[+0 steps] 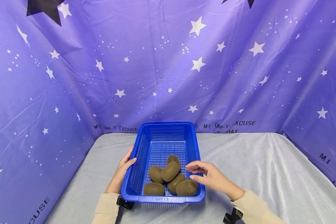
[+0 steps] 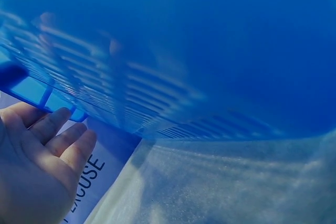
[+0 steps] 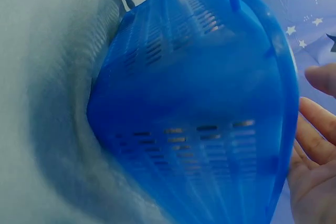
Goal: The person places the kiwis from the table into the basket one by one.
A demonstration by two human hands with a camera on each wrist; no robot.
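A blue plastic basket with slotted walls stands before me on the pale cloth. Inside it, several brown kiwis are gathered towards the near end, one lying on top of others. My left hand grips the basket's left rim, thumb on top and fingers beneath the edge; those fingers show in the left wrist view. Over the right rim is my right hand, its fingers loosely bent and spread from the thumb, with nothing held. In the right wrist view, the fingers are beside the rim.
A grey-white plush cloth covers the table on both sides of the basket. Behind and at the sides hangs a purple curtain with white stars and printed words. A black wrist strap sits on the right sleeve.
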